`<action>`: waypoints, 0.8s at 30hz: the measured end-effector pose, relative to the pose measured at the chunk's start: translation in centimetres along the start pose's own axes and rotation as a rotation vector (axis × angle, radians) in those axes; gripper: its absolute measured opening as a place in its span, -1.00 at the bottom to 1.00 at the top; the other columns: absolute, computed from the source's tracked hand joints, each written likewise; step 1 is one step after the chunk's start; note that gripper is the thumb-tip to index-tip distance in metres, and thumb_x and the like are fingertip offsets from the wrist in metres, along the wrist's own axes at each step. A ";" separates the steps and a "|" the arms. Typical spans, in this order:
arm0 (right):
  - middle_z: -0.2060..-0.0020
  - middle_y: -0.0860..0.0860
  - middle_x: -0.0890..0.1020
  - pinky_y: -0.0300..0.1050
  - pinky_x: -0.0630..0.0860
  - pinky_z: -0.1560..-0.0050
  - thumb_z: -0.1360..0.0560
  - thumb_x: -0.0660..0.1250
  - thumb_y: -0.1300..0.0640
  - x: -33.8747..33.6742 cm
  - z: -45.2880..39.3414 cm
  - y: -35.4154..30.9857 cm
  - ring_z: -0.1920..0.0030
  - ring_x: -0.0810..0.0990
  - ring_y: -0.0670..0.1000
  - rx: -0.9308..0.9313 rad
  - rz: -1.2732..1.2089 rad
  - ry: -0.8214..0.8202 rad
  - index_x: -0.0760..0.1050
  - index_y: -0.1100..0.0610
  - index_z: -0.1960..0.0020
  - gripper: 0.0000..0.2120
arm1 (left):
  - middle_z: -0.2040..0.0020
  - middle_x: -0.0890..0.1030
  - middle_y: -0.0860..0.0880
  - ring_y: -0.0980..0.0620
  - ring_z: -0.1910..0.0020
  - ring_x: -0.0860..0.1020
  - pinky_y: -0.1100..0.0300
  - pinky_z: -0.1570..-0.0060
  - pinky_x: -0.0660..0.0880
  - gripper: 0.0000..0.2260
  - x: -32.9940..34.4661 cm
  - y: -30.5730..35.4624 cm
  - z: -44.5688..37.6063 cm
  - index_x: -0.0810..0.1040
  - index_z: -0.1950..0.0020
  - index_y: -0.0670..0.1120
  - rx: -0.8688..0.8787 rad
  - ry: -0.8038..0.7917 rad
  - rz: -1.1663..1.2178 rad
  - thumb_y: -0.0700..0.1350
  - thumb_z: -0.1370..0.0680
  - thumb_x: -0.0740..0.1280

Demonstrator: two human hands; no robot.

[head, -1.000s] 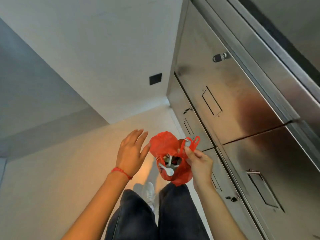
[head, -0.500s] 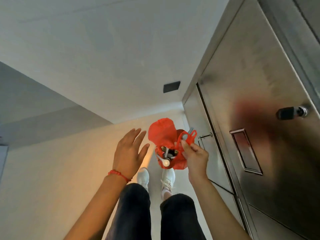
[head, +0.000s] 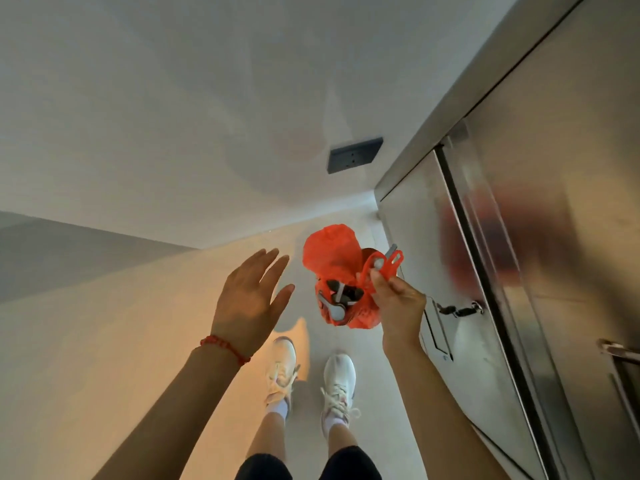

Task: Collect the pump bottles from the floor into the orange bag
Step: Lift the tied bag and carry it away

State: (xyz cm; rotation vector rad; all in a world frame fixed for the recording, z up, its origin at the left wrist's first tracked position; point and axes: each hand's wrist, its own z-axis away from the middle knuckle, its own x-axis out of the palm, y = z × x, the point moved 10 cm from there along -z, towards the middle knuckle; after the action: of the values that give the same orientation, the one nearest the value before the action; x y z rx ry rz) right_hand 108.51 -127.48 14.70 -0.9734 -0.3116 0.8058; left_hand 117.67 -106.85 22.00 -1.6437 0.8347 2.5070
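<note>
The bag (head: 332, 261) is bright orange; white and grey pump heads (head: 337, 303) show inside. A red bracelet (head: 225, 346) circles the left wrist. White sneakers (head: 337, 379), cream floor (head: 104, 341), silver steel cabinet (head: 554, 237).

Head view, looking down. Right hand (head: 398, 303) at about 3 o'clock of centre, fingers pinching the handle loops of the orange bag (head: 332, 261); bag hangs off the floor (head: 104, 358). Bag mouth open, white and grey pump bottles (head: 337, 301) visible inside. Left hand (head: 251, 299) at 9 o'clock of the bag, just beside it, fingers straight, holding nothing; red bracelet (head: 225, 346) on wrist. White shoes (head: 311, 372) at 6 o'clock. Steel cabinet (head: 554, 237) along 3 o'clock. Dark wall plate (head: 355, 154) at 12 o'clock.
</note>
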 end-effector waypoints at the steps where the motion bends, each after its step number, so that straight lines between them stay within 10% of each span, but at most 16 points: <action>1: 0.41 -0.12 0.68 -0.39 0.52 0.25 -0.41 0.40 0.20 0.4 -1.0 1.0 0.27 0.64 -0.13 0.008 0.004 0.002 0.64 0.21 0.11 -0.90 | -0.17 0.56 -0.29 -0.30 -0.17 0.51 -0.21 -0.10 0.46 -0.44 0.9 -0.6 -0.5 0.49 -0.21 -0.25 -0.002 -0.002 0.001 0.14 -0.57 -0.06; 6: 0.52 -0.20 0.62 -0.43 0.48 0.33 -0.42 0.40 0.21 2.4 -5.4 4.5 0.37 0.60 -0.22 0.003 0.033 0.027 0.62 0.30 0.10 -0.85 | -0.24 0.52 -0.26 -0.29 -0.24 0.46 -0.20 -0.16 0.41 -0.64 5.4 -4.0 -2.5 0.46 -0.25 -0.21 -0.068 0.008 0.015 -0.10 -0.49 0.32; 13: 0.46 -0.16 0.65 -0.34 0.54 0.22 -0.42 0.38 0.22 4.9 -10.2 9.6 0.22 0.63 -0.01 0.087 -0.037 0.005 0.63 0.17 0.14 -0.94 | -0.26 0.51 -0.24 -0.27 -0.26 0.44 -0.17 -0.20 0.38 -0.62 11.1 -7.2 -4.9 0.44 -0.27 -0.18 -0.075 -0.023 0.026 -0.10 -0.49 0.33; 24: 0.57 -0.20 0.57 -0.39 0.48 0.32 -0.45 0.36 0.24 7.0 -14.4 14.6 0.42 0.54 -0.21 0.060 0.017 0.011 0.61 0.24 0.08 -0.91 | -0.25 0.50 -0.27 -0.28 -0.26 0.43 -0.19 -0.18 0.40 -0.65 14.2 -9.3 -8.1 0.45 -0.25 -0.23 -0.035 -0.014 0.039 -0.14 -0.50 0.31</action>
State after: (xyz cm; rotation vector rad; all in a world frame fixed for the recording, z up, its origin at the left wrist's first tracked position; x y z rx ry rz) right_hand 114.69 -126.72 -6.03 -0.9255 -0.2682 0.8209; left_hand 121.07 -106.21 3.50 -1.6338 0.8349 2.5708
